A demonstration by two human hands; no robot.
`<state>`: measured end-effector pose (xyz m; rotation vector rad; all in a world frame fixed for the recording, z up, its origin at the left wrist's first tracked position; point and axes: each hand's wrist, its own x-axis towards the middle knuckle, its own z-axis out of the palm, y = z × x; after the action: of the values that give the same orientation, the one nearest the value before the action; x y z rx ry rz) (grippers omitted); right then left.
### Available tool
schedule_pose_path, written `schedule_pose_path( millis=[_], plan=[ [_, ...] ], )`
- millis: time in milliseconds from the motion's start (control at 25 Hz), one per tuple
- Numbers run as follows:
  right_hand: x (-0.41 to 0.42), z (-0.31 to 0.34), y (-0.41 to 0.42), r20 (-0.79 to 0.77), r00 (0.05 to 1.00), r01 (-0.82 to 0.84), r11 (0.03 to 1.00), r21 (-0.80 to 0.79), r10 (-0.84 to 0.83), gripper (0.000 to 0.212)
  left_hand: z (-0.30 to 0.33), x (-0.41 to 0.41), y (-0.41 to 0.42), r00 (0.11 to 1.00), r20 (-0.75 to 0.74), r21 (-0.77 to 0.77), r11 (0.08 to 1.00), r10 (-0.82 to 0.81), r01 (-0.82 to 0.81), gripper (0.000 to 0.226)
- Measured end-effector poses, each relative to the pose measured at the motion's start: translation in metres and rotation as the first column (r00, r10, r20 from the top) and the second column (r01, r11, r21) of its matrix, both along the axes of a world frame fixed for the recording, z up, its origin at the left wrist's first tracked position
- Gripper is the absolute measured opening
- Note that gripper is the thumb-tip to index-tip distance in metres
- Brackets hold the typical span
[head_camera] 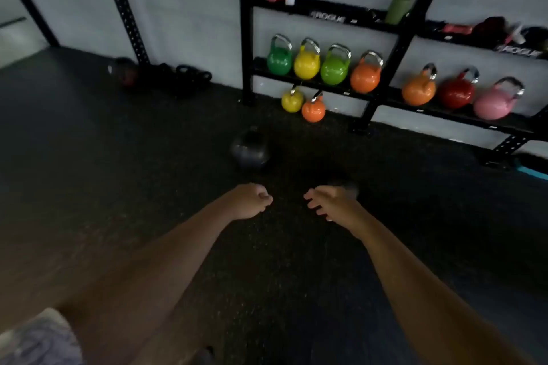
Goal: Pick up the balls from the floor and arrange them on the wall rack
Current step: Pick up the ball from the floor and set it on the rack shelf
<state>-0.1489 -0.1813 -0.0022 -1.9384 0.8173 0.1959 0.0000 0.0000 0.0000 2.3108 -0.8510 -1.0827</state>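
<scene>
While both bare arms reach over the dark speckled rubber floor (pixel 118 157), the left hand (pixel 250 201) is loosely curled and empty, the dark round kettlebell (pixel 250 149) sits above it at frame centre, and the right hand (pixel 329 203) spreads empty; the black metal wall rack (pixel 397 47) fills the upper right.

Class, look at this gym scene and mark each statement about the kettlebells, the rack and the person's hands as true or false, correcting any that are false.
1. The pink kettlebell sits on the rack. True.
2. Both hands grip a kettlebell. False: the left hand and the right hand hold nothing.
3. A dark kettlebell stands on the floor in front of the hands. True.
4. The small yellow kettlebell and the small orange kettlebell stand on the top shelf. False: they sit on the floor below the rack.
5. A green bottle stands on an upper shelf. True.
</scene>
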Motion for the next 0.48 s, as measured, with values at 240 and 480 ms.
schedule_pose_path(
  millis=[240, 480],
  plan=[
    [0.023, -0.097, 0.008, -0.336, 0.891, -0.377, 0.91, -0.171, 0.306, 0.036, -0.09, -0.006, 0.046, 0.999, -0.002, 0.265, 0.963, -0.043, 0.042, 0.043],
    [0.072, -0.166, -0.005, -0.522, 0.75, -0.484, 0.875, -0.017, 0.405, 0.04, -0.163, 0.018, 0.078, 0.994, -0.075, 0.384, 0.922, 0.079, -0.044, 0.043]
  ],
)
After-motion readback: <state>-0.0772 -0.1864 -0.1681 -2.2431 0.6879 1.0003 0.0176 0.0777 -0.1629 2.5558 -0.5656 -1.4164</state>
